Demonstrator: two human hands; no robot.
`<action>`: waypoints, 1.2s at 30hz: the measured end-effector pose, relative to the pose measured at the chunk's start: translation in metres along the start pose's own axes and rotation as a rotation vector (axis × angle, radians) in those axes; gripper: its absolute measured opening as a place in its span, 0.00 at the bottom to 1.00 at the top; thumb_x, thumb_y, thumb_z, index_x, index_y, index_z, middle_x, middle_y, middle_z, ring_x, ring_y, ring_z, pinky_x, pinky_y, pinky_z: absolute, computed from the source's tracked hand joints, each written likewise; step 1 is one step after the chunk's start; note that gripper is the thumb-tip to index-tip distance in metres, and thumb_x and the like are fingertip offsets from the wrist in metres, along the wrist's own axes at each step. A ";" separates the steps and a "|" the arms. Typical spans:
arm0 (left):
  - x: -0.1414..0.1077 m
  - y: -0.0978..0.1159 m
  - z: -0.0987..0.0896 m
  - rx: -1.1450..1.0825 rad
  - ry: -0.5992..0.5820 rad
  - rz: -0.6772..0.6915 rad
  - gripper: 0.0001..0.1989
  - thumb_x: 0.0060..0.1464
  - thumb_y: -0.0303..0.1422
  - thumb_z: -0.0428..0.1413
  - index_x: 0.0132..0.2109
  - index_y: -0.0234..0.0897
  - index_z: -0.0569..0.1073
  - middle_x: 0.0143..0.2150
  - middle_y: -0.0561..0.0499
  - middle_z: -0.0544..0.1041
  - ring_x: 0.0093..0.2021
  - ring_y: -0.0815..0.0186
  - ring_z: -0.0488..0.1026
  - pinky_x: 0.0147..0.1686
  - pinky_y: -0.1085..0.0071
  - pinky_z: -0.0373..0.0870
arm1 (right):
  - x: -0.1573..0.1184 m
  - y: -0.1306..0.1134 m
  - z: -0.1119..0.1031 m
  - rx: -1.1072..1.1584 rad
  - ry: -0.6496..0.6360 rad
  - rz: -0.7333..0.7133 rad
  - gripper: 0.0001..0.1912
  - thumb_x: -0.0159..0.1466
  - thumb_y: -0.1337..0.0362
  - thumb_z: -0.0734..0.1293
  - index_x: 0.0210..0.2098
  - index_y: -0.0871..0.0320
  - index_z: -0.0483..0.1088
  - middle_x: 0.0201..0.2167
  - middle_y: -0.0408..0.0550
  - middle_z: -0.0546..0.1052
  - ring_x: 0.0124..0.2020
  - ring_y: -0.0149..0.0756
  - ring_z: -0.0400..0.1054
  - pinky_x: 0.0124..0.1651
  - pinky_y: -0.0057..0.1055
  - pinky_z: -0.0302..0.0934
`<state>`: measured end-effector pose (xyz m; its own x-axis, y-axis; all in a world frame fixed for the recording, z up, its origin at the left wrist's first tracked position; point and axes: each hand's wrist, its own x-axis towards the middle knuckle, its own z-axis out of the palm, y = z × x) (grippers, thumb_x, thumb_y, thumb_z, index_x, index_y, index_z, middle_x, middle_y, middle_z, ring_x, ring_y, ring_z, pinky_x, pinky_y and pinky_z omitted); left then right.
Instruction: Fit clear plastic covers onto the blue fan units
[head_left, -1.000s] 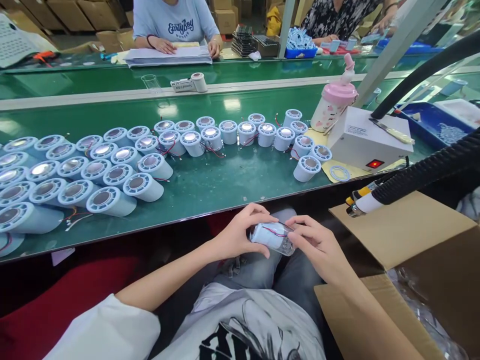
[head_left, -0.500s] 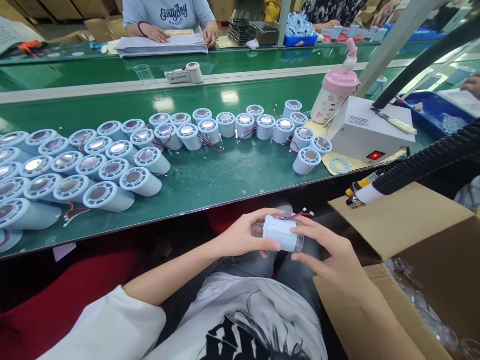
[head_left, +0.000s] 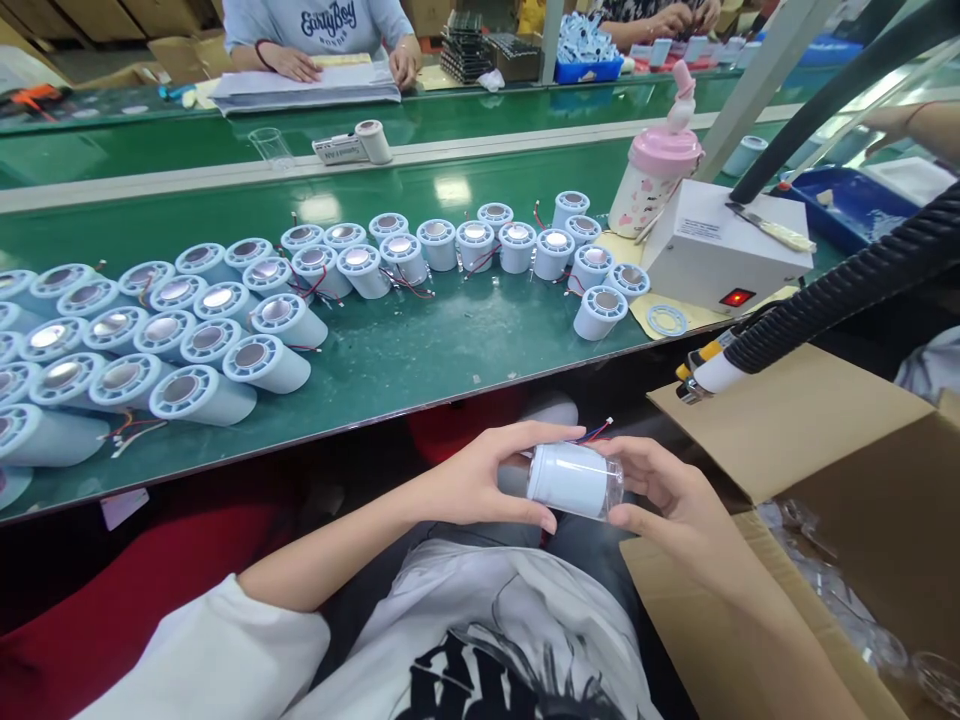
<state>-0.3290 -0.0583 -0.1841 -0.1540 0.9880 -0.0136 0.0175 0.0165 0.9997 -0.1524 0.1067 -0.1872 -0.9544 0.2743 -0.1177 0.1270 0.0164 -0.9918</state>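
Above my lap, a light blue cylindrical housing [head_left: 568, 480] lies on its side between my two hands. A clear plastic cover [head_left: 615, 482] surrounds it and sticks out past its right end. My left hand [head_left: 491, 475] grips the left end, thumb below and fingers above. Around the cover's right end are the fingers and thumb of my right hand [head_left: 667, 490]. Thin red and blue wires [head_left: 598, 432] with a small white connector poke up behind the housing. The undersides of both hands' fingers are partly hidden.
Many similar blue housings [head_left: 202, 395] stand on the green bench [head_left: 420, 350]. A white box [head_left: 724, 250] with a lit red switch, a pink-lidded cup [head_left: 652, 180] and a black hose [head_left: 840, 300] are at right. An open carton [head_left: 795, 420] holds clear covers. A co-worker sits opposite.
The clear cover now reaches over more of the housing, and the housing has turned slightly. My right hand has shifted to the cover's right end. The view has moved a little.
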 end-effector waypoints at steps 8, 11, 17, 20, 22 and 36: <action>0.001 0.003 0.001 0.060 -0.030 0.056 0.39 0.42 0.29 0.68 0.61 0.46 0.65 0.60 0.44 0.69 0.59 0.56 0.67 0.54 0.64 0.68 | 0.000 -0.001 0.000 0.210 -0.018 0.133 0.17 0.61 0.58 0.71 0.48 0.51 0.67 0.44 0.45 0.75 0.41 0.33 0.70 0.40 0.23 0.67; 0.000 0.004 0.002 0.037 -0.028 0.027 0.38 0.41 0.29 0.68 0.61 0.45 0.66 0.60 0.43 0.69 0.59 0.55 0.67 0.54 0.63 0.68 | 0.001 0.000 0.001 0.294 -0.025 0.154 0.15 0.62 0.57 0.71 0.46 0.51 0.68 0.40 0.43 0.76 0.38 0.30 0.71 0.37 0.21 0.67; 0.016 -0.009 0.001 -0.156 -0.014 -0.073 0.41 0.40 0.27 0.68 0.62 0.44 0.65 0.61 0.42 0.68 0.59 0.54 0.68 0.58 0.59 0.64 | 0.006 0.028 0.001 0.495 0.100 0.185 0.18 0.59 0.55 0.72 0.45 0.56 0.69 0.33 0.43 0.77 0.30 0.31 0.72 0.31 0.24 0.69; 0.048 -0.024 0.005 -0.289 0.003 -0.158 0.42 0.36 0.25 0.69 0.61 0.41 0.66 0.61 0.41 0.69 0.59 0.52 0.68 0.59 0.57 0.63 | 0.008 0.054 -0.001 0.642 0.268 0.141 0.22 0.56 0.52 0.74 0.43 0.57 0.67 0.31 0.44 0.77 0.26 0.35 0.73 0.29 0.29 0.70; 0.077 -0.034 0.011 -0.332 0.003 -0.210 0.42 0.35 0.26 0.70 0.60 0.37 0.67 0.60 0.39 0.70 0.59 0.52 0.68 0.59 0.56 0.62 | 0.010 0.070 -0.004 0.684 0.369 0.089 0.24 0.55 0.48 0.73 0.43 0.56 0.66 0.32 0.44 0.78 0.27 0.37 0.75 0.28 0.30 0.69; 0.150 -0.025 0.020 -0.187 -0.082 -0.207 0.29 0.39 0.33 0.68 0.51 0.31 0.75 0.48 0.41 0.78 0.52 0.55 0.72 0.57 0.57 0.64 | 0.036 0.100 -0.031 0.805 0.526 -0.072 0.22 0.58 0.46 0.69 0.43 0.55 0.66 0.33 0.44 0.79 0.27 0.35 0.75 0.28 0.28 0.69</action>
<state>-0.3333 0.0929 -0.2119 -0.0544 0.9759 -0.2113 -0.1896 0.1976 0.9618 -0.1661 0.1478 -0.2891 -0.6845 0.6975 -0.2119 -0.3375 -0.5609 -0.7560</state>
